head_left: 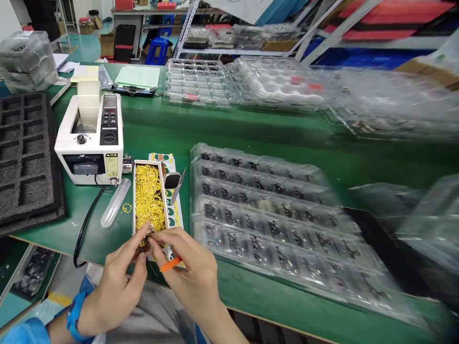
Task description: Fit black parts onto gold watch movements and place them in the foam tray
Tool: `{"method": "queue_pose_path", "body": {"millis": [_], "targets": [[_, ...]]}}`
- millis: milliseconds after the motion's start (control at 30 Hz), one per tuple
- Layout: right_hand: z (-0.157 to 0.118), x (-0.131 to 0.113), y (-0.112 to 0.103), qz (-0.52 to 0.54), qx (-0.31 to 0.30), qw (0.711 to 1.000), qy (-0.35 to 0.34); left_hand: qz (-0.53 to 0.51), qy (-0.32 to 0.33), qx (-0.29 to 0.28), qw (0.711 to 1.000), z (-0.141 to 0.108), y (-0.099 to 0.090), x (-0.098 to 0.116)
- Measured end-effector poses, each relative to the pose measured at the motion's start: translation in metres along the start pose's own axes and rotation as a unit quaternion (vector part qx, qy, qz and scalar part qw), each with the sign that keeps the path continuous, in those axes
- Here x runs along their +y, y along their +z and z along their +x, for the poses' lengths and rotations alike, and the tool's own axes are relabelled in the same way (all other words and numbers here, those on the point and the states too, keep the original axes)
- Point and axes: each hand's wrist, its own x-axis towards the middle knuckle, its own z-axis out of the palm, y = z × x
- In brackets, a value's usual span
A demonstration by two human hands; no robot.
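Between the fingertips of both hands sits a small dark part with shiny metal bits (145,242), mostly covered by the fingers. My left hand (124,274), with a blue band at its wrist, pinches it from the left. My right hand (191,260) grips it from the other side, and an orange-handled tool (170,264) lies in the same hand, its tip hidden. Just beyond the fingers stands a long white box (135,200) filled with yellow rings (148,191). One loose yellow ring (126,208) lies left of the box.
A white tape dispenser (64,136) stands at the left beside black foam trays (39,181). A clear tray (201,224) of small dark parts spreads to the right, blurred. Tweezers (178,187) and a clear tube (115,203) flank the box. Stacked clear trays (199,83) line the back.
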Motion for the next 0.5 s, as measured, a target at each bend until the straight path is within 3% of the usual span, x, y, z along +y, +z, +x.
{"method": "queue_pose_path", "body": {"millis": [267, 500], "targets": [[-0.0021, 0.0002, 0.0071, -0.042, 0.017, 0.999, -0.008, 0.018, 0.077, -0.032, 0.996, 0.0022, -0.0024, 0.0051], [-0.0008, -0.0036, 0.0031, 0.101, -0.032, 0.994, -0.005, 0.010, 0.029, -0.012, 0.999, 0.0031, -0.0051, -0.0014]]}}
